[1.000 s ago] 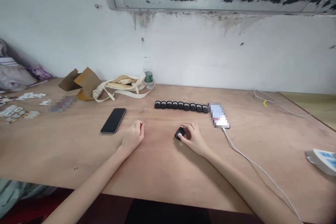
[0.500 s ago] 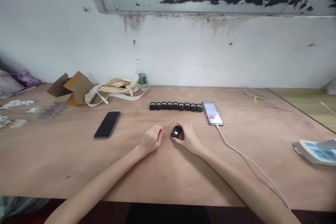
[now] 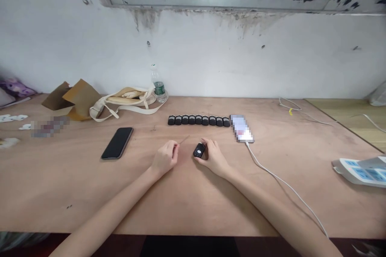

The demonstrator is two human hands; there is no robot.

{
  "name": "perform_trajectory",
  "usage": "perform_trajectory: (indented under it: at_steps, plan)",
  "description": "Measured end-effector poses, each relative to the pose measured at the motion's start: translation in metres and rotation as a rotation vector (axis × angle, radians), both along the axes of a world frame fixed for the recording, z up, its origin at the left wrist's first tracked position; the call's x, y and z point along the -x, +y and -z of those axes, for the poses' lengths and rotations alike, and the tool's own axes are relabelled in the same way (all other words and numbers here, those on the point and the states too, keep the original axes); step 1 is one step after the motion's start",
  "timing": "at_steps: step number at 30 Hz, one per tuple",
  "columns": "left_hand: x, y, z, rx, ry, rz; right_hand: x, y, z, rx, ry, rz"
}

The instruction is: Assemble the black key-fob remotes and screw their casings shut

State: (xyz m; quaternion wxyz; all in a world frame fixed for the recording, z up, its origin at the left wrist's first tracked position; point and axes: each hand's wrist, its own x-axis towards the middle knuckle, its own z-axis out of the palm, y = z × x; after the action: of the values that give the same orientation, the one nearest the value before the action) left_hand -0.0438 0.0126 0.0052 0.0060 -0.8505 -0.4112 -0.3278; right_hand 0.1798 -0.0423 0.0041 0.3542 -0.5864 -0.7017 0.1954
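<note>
Although it lies well to the left of the left hand, the black smartphone [image 3: 117, 143] is the nearest thing on that side, flat on the wooden table [image 3: 90, 184]; beyond it by the wall sit a cream shoulder bag [image 3: 126, 99] and a water bottle [image 3: 158, 88]. The left hand [image 3: 165, 160] rests on the table, fingers curled, pinching a thin pin [image 3: 183, 139] that points toward the other hand. Just right of it, the right hand [image 3: 212, 157] grips a small black device [image 3: 199, 150] between thumb and fingers, low against the tabletop. Beyond both hands stands a row of black devices [image 3: 199, 120], side by side. Right of that row lies a second phone [image 3: 241, 128], its white cable [image 3: 280, 180] trailing past the right forearm, and a white power strip [image 3: 360, 170] sits well off to the right.
</note>
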Motion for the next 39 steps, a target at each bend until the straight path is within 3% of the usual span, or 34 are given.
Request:
perform_trajectory:
  at_steps: [6, 10, 19, 31, 36, 39]
  plan:
    - [0.058, 0.026, 0.001, 0.011, 0.060, -0.402, 0.000, -0.001, -0.004, 0.022, -0.014, -0.013]
    - [0.075, 0.033, -0.003, 0.038, 0.127, -0.503, 0.001, -0.001, -0.005, 0.031, -0.017, -0.008]
    - [0.073, 0.039, -0.003, 0.128, 0.248, -0.519, 0.000, -0.002, -0.006, 0.040, -0.019, -0.012]
    - [0.072, 0.037, -0.006, 0.098, 0.230, -0.546, 0.001, -0.003, -0.007, 0.039, -0.018, -0.008]
    - [0.071, 0.035, 0.000, 0.050, 0.123, -0.447, 0.001, -0.002, -0.006, 0.034, -0.028, -0.011]
    - [0.060, 0.026, 0.003, 0.004, 0.037, -0.278, 0.000, -0.001, -0.003, 0.022, -0.023, -0.011]
